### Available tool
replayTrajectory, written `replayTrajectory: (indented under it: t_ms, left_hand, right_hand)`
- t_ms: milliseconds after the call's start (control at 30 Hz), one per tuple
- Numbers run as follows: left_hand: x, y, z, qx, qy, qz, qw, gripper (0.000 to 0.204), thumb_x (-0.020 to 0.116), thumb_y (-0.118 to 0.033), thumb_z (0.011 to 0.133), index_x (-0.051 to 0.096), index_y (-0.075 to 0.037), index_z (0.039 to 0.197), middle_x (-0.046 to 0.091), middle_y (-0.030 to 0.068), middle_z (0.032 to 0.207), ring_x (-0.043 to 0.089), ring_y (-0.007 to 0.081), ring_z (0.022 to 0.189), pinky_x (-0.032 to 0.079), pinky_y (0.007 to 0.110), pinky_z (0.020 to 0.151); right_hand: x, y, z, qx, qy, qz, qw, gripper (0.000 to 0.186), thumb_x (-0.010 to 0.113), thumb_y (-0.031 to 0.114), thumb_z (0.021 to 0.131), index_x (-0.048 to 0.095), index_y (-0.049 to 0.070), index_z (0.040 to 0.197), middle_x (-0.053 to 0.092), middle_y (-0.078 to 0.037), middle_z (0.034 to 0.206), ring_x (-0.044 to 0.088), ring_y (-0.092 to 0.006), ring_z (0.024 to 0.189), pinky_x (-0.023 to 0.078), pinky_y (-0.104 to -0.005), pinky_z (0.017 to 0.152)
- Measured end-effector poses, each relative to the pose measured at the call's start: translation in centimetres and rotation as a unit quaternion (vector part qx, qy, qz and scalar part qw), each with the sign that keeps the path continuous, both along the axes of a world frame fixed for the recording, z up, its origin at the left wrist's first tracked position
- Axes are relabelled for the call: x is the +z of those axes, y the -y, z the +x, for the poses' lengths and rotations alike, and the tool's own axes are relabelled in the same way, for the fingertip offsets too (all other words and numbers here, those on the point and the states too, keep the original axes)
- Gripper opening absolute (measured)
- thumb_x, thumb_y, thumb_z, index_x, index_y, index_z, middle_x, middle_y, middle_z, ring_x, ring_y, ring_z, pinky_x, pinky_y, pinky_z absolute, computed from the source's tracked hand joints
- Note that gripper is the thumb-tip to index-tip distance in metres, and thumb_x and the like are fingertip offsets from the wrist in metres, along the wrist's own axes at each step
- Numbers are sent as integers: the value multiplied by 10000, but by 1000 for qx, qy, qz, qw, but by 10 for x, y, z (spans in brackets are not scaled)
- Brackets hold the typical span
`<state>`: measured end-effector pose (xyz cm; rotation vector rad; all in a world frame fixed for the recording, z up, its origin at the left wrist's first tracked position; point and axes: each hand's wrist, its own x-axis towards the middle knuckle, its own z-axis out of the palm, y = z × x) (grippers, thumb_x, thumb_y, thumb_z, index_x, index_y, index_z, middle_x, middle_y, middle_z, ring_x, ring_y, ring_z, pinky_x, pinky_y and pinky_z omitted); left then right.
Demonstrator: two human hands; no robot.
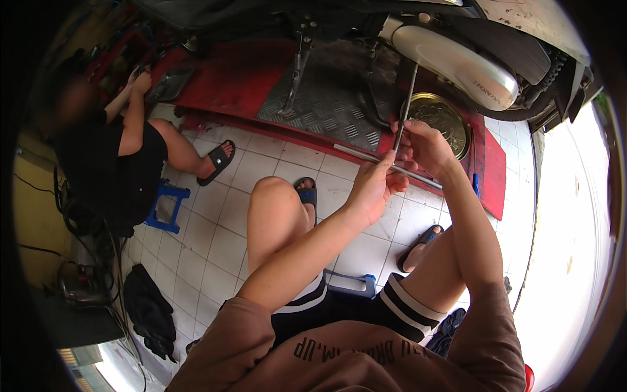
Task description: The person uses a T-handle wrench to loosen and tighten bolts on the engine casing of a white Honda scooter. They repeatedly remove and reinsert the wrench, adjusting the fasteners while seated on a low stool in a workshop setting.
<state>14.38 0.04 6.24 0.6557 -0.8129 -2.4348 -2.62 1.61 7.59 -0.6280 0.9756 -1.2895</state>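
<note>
Head view: both hands, left hand (373,186) and right hand (423,145), seemingly grip metal rod (406,104).

Daylight enters hard from the right, blowing out the floor (568,261) there to white glare, while the left side sits dim; fisheye bending and black vignette ring the edges, centre sharp.

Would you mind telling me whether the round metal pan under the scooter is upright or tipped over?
Upright: the round metal pan sits flat on the red lift platform, its open side facing up. Whether it holds liquid cannot be told.
</note>
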Motion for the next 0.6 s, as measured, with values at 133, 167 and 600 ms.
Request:
replayTrajectory:
  t_ms: [133,167,600]
  left_hand:
    - [-6,3,4,-17,-57,126,990,332,438,-299,996,574,-22,1115,659,111,976,509,114,617,447,261,604]
    - [-6,2,3,-21,-63,130,989,356,424,-327,1001,566,-26,1125,662,114,993,511,115,617,444,261,595]
    - [46,11,4,-540,175,-192,801,744,234,-568,981,624,63,1042,695,198,906,674,194,638,466,240,522]
  right_hand:
    - [1,0,6,-4,14,10,1000,255,556,275,899,565,20,895,405,2,616,426,-123,550,347,-258,494]
    - [1,0,5,-8,8,14,1000,243,559,268,905,562,26,882,399,9,603,418,-114,534,339,-250,476]
    - [-19,-37,-17,-69,-65,77,993,277,528,203,934,451,131,678,349,56,556,309,-66,450,220,-246,420]
